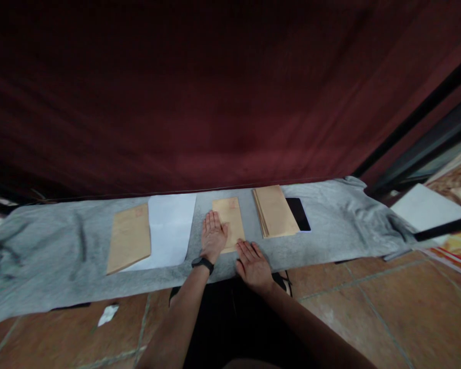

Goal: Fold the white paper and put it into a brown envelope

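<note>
My left hand [212, 236] lies flat, fingers stretched out, on the left part of a brown envelope [230, 218] on the grey cloth [61, 256]. A black band is on that wrist. My right hand [253, 264] rests flat with fingers open at the envelope's lower right corner, mostly on the cloth. Neither hand grips anything. A stack of brown envelopes [274, 210] lies just right of the single envelope. Further left, another brown envelope [129, 238] overlaps a white sheet of paper [171, 228].
A dark phone [298, 213] lies beside the envelope stack. A dark red curtain [215, 102] hangs behind the cloth. Tiled floor [369, 312] is in front, with a white scrap [107, 314] on it. A white sheet [426, 207] and black bars are at the right.
</note>
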Demonstrator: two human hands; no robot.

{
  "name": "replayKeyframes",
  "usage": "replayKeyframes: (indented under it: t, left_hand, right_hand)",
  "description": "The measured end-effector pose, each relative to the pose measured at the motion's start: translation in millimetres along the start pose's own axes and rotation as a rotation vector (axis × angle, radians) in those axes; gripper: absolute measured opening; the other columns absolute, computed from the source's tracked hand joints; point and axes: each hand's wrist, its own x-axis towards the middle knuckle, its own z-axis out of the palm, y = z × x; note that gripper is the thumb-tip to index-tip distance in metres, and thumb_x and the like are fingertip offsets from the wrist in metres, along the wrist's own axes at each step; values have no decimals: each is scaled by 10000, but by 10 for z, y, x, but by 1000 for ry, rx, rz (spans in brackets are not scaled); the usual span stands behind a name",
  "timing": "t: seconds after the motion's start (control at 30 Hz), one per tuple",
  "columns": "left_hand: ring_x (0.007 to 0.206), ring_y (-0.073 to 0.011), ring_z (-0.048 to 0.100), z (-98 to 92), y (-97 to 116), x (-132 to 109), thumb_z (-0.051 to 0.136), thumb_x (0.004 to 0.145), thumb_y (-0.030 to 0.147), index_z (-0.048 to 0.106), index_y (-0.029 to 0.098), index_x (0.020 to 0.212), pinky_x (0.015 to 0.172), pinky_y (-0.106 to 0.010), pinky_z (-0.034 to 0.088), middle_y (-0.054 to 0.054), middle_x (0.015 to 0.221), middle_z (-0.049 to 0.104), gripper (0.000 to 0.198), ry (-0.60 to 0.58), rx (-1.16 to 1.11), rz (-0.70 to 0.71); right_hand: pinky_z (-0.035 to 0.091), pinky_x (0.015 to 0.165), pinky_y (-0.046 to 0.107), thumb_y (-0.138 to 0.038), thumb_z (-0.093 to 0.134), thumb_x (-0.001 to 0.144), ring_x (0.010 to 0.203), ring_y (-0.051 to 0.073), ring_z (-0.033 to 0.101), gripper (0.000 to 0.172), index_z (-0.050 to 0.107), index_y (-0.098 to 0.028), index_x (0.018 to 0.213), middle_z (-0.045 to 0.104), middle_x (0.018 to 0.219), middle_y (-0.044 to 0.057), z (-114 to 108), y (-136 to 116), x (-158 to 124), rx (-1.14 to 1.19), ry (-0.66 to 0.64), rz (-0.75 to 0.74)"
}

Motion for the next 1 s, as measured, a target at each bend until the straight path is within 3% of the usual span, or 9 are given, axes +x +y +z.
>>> replayKeyframes:
  t: [0.3, 0.47, 0.6, 1.0]
  left_hand:
    - [1478, -314, 301, -234, -30, -353, 278, 1022, 373, 379, -25, 1473, 1202, -512, 272, -254, 1529, 405, 610, 39, -3, 50]
    - [1492, -234, 281, -350, 128, -827, 284, 1034, 338, 298, 111, 1545, 1209, -458, 309, -128, 1581, 374, 560, 4, -98, 320]
    - [1487, -238, 294, -383, 141, -1073, 363, 1023, 405, 294, 106, 1545, 1207, -445, 326, -134, 1575, 385, 606, -54, -92, 424]
    - [1498, -277, 258, -470, 41, -1114, 433, 993, 483, 215, 107, 1569, 1208, -472, 309, -170, 1609, 298, 722, -54, -66, 494]
  right_hand:
    - [270, 1212, 437, -333, 459, 1008, 1387, 226, 459, 504, 465, -131, 1470, 482, 1508, 86, -18, -17, -6, -10, 11, 7]
    - [269, 1212, 442, -292, 474, 985, 1393, 228, 450, 529, 439, -132, 1489, 485, 1507, 99, -8, -7, -13, -24, 0, 1]
    - [261, 1216, 448, -277, 494, 968, 1402, 232, 435, 544, 440, -130, 1488, 478, 1513, 103, 7, 16, -23, -37, -38, -13]
    - [244, 1222, 438, -291, 462, 995, 1415, 220, 419, 519, 438, -136, 1490, 478, 1512, 104, -48, -10, -22, -62, -51, -3]
